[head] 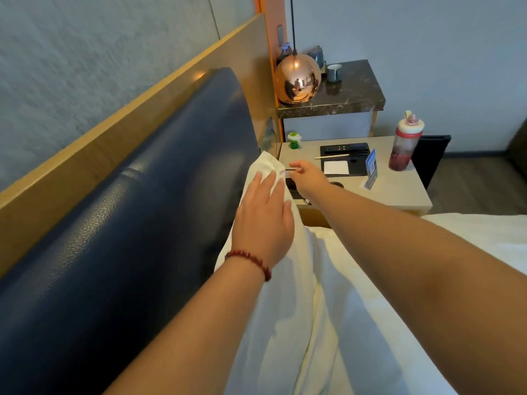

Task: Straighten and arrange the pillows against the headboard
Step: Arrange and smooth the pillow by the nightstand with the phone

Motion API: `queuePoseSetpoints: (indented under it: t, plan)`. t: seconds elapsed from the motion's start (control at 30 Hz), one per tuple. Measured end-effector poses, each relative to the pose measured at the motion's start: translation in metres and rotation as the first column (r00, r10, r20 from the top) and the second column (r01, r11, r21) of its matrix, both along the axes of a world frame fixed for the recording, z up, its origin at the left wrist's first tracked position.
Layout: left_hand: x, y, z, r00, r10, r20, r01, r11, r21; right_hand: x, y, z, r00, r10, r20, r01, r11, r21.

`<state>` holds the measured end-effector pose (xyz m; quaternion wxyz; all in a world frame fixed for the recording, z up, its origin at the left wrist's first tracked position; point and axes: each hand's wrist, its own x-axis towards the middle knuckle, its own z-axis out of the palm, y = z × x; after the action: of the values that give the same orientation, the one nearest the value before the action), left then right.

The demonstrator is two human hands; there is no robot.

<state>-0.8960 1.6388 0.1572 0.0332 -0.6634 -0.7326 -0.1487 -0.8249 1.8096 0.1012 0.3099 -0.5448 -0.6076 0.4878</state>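
A white pillow (pixel 288 303) stands on edge along the dark blue padded headboard (pixel 137 223), its far corner pointing up near the nightstand. My left hand (pixel 263 215), with a red bead bracelet on the wrist, lies flat and spread on the pillow's upper part. Reaching past it, my right hand (pixel 309 179) pinches the pillow's far top corner (pixel 271 166) between thumb and fingers. White bedding (pixel 484 238) lies to the right of the pillow.
A beige nightstand (pixel 399 192) beyond the pillow holds a red-and-white bottle (pixel 405 145), a black tray with remote, pen and notepad (pixel 345 159), a blue card stand (pixel 370 169) and a small green object (pixel 294 140). A copper globe lamp (pixel 297 78) hangs above a dark marble shelf (pixel 350 92).
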Motion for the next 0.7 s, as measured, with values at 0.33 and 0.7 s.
queuePoseSetpoints:
  t: [0.33, 0.7]
  plan:
    - [-0.058, 0.083, -0.066, 1.0, 0.022, 0.003, -0.021, 0.974, -0.226, 0.032, -0.022, -0.063, 0.994, 0.056, -0.094, -0.065, 0.994, -0.09]
    - [-0.056, 0.081, -0.092, 0.992, 0.094, 0.087, -0.075, 0.977, -0.198, -0.002, 0.032, -0.08, 0.999, -0.052, -0.001, 0.051, 0.983, -0.178]
